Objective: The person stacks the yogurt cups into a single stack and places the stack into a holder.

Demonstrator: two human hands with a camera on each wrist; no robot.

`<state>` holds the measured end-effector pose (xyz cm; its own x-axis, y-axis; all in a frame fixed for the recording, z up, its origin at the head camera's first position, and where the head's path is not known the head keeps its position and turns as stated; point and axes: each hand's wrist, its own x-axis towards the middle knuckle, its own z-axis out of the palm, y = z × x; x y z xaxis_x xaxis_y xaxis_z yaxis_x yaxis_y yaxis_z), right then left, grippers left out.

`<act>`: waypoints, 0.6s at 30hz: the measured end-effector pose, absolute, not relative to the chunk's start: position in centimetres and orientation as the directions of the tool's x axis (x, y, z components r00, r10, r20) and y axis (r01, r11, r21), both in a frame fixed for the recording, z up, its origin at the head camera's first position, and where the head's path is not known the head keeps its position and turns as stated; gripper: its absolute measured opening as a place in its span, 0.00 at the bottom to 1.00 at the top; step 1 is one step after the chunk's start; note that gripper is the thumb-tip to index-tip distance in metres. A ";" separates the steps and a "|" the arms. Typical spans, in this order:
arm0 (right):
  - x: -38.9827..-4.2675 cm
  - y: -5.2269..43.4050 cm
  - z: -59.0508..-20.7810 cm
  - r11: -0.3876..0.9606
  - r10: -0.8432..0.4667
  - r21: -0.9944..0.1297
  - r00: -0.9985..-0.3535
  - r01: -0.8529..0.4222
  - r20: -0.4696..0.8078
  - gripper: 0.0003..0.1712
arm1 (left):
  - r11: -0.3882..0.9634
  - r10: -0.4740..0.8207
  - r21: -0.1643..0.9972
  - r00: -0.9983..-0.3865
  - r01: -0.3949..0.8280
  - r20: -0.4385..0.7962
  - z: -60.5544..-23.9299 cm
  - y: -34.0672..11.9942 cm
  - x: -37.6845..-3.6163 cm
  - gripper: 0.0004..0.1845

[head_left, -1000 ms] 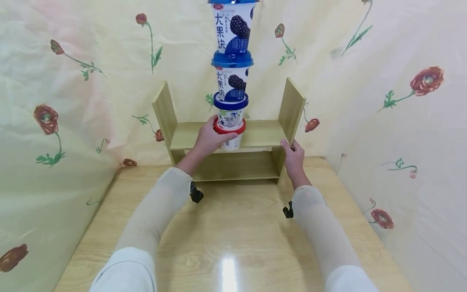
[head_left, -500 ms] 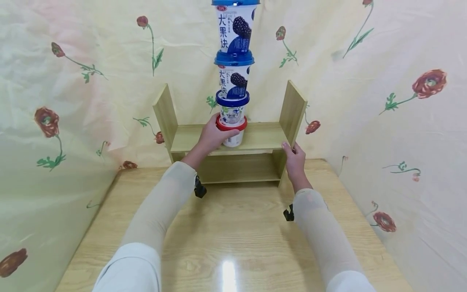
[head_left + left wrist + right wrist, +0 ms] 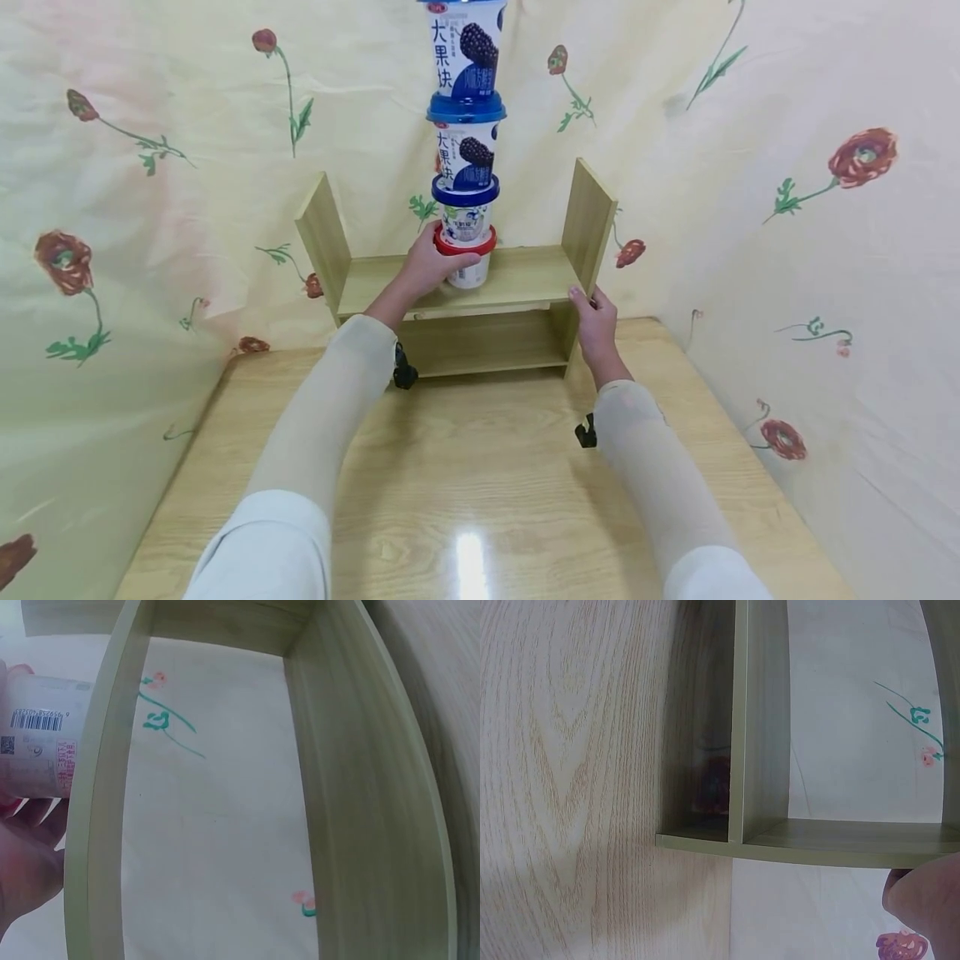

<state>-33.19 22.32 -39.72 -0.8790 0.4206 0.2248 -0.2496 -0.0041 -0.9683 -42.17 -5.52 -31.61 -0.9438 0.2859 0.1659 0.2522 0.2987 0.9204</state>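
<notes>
Left hand (image 3: 431,268) wrapped round the red-lidded bottom cup (image 3: 468,267) of a tall, top-heavy stack of light plastic cups (image 3: 462,142) on the wooden shelf (image 3: 525,279) at upper centre, right hand (image 3: 596,321) gripping the shelf's right edge — best held low, kept dead upright.

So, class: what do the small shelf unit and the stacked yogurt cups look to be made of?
Shelf unit: looks like laminated board, matte pale wood-grain, flat uniform panels with squared edges; could be solid wood.
Yogurt cups: likely thin plastic, glossy printed white walls with blue and red lids.
The left hand grips the lowest; the right hand holds the shelf's side.
</notes>
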 end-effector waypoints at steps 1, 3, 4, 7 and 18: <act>-33.2 22.3 -39.7 -0.006 0.421 -0.967 -0.878 -0.253 0.227 0.23 | 0.304 0.287 0.920 -0.945 0.247 0.159 -31.5 -5.5 -42.4 0.55; -33.7 22.5 -40.3 -0.014 0.426 -0.965 -0.875 -0.262 0.231 0.23 | 0.310 0.288 0.920 -0.946 0.239 0.149 -31.4 -5.5 -42.8 0.56; -33.9 22.6 -40.6 -0.017 0.430 -0.963 -0.872 -0.268 0.235 0.23 | 0.312 0.287 0.921 -0.947 0.234 0.144 -31.3 -5.5 -42.9 0.56; -34.1 22.4 -40.9 -0.012 0.437 -0.961 -0.866 -0.278 0.245 0.23 | 0.312 0.286 0.921 -0.948 0.232 0.142 -31.1 -5.5 -43.1 0.56; -33.6 22.2 -41.2 0.007 0.451 -0.958 -0.854 -0.288 0.260 0.22 | 0.276 0.311 0.935 -0.941 0.221 0.131 -31.4 -5.6 -43.3 0.55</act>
<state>-33.57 22.15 -41.16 -0.8536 0.4513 0.2602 -0.2881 0.0072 -0.9576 -43.28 -5.56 -31.40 -0.9413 0.3112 0.1309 0.2214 0.2765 0.9352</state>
